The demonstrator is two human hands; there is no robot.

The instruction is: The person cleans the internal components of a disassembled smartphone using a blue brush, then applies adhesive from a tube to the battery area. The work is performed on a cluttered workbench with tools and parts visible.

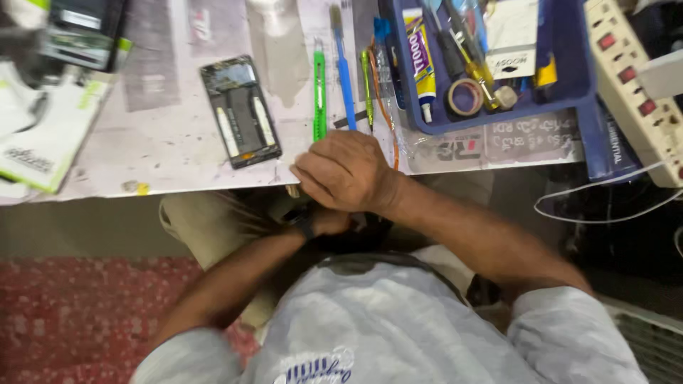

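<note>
The right hand [346,171] lies knuckles up over the front edge of the worktop [163,153], its fingers curled loosely; whether it grips anything underneath cannot be told. The left hand [324,222] sits just below it, under the edge, mostly covered by the right one; a dark strap crosses its wrist, and its grasp is hidden.

Nearest on the worktop is an opened phone [240,112], back cover off and insides showing, well left of the right hand. A green tool [319,92] and a blue tool [344,75] lie side by side just above the knuckles. A blue tray [576,78] to the right holds a glue tube [422,53] and a tape roll [464,97]. A white power strip [637,78] runs off the right edge.

The worktop's pale covering is stained and scuffed. Below it, red patterned flooring [85,306] shows, blurred.
</note>
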